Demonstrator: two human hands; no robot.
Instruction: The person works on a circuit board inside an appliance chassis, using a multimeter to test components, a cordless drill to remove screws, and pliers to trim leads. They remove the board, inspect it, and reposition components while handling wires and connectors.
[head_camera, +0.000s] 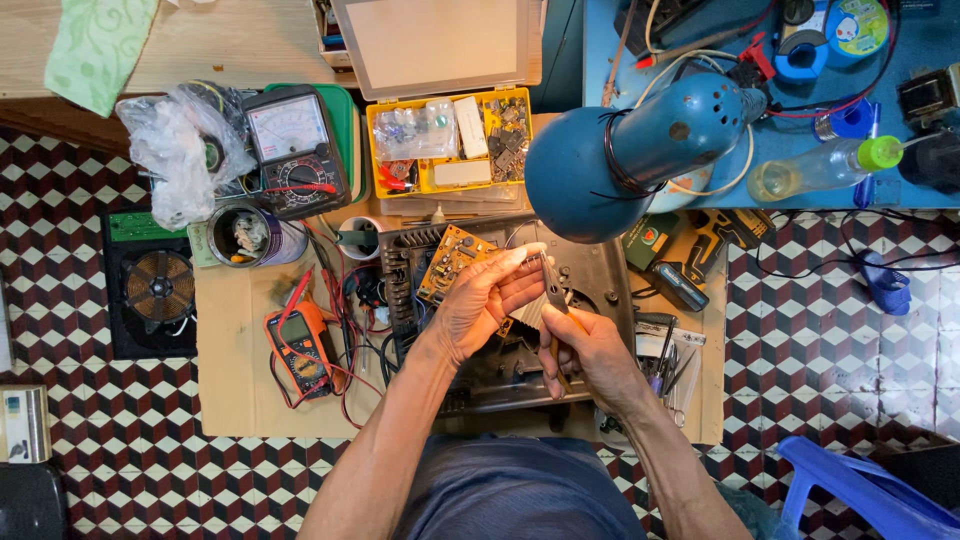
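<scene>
The casing (500, 330) of the dark appliance lay opened on the cardboard-covered low table (225, 370), its insides bared, so the stripping-down seemed already done and the work stood at the board stage; nothing suggested reassembly had begun. The left hand (480, 300) was closed around an orange circuit board (452, 262), which it held tilted above the casing, the board jutting toward ten o'clock from the palm. The right hand (590, 355), at four o'clock from the left, gripped a slim metal tool (553, 290), probably pliers or cutters, though the view was too small to be sure; its tip pointed toward twelve o'clock, just beside the left fingertips.

The board looked small, roughly rectangular, studded with dark components, and seemed lifted off its seat in the casing.

An orange digital multimeter (300, 345) lay at nine o'clock from the hands, an analogue meter (295, 145) at eleven o'clock, a yellow parts box (450, 140) at twelve, and a blue lamp shade (620, 150) at one o'clock.
</scene>
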